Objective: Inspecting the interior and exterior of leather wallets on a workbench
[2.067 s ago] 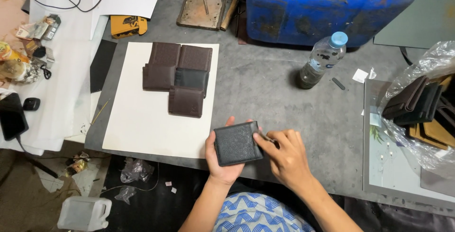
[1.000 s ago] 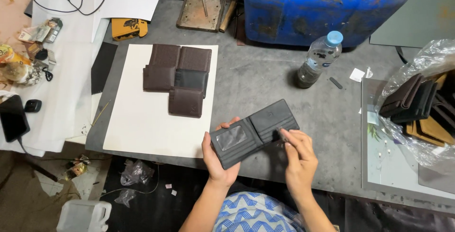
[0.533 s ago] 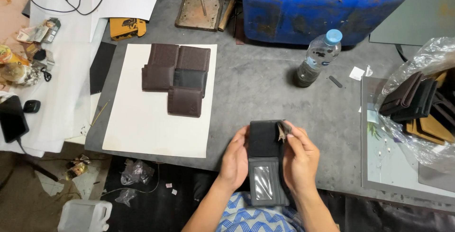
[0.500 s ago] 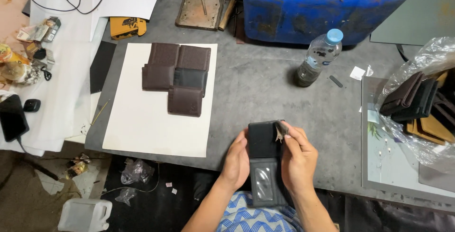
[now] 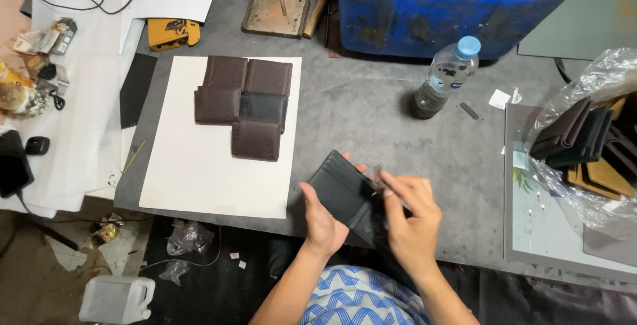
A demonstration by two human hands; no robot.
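My left hand [image 5: 323,221] grips an open black wallet [image 5: 337,188] from below, tilted over the near edge of the grey table [image 5: 371,109]. My right hand [image 5: 413,217] pinches the wallet's right half, with a small clear or metallic piece [image 5: 379,177] at the fingertips. A group of brown and black folded wallets [image 5: 244,106] lies on a white board [image 5: 206,165] to the left, away from both hands.
A water bottle [image 5: 446,76] stands behind, in front of a blue drum [image 5: 451,3]. A clear bag of wallets [image 5: 587,139] sits at the right on a grey tray [image 5: 537,232]. Cables, a phone [image 5: 12,169] and clutter lie on white paper at left.
The wallet was closed, then opened flat and turned upright between both hands. Now it is tilted back to the left, with my right hand working at its inner right side.
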